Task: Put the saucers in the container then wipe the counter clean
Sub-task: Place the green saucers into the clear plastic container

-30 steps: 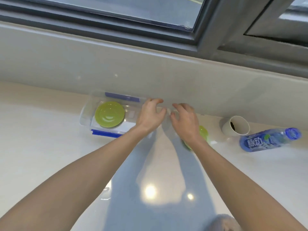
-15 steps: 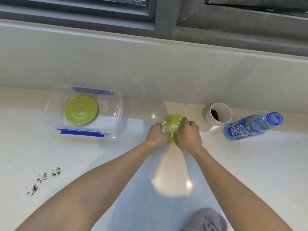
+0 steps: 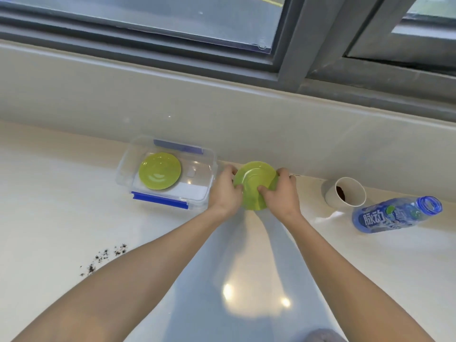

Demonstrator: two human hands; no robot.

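Head view of a pale counter [image 3: 61, 218] below a window. Both hands grip one green saucer [image 3: 254, 183], tilted with its far edge raised: the left hand [image 3: 225, 191] clasps its left rim, the right hand [image 3: 281, 191] its right rim, thumb laid across the near face. The held saucer is just right of a clear container [image 3: 123, 169] with blue clips, which stands against the far wall. A second green saucer [image 3: 160, 171] lies flat inside the container, toward its left half. Whether the held saucer touches the counter cannot be told, since the hands hide its lower edge. To the right, a white paper cup [image 3: 345, 192] lies on its side with a dark residue inside, and a blue bottle [image 3: 394, 214] without a cap lies on its side just beyond it. Dark crumbs [image 3: 103, 257] are scattered on the near left of the counter. A grey cloth [image 3: 323, 335] shows at the near edge of the view.
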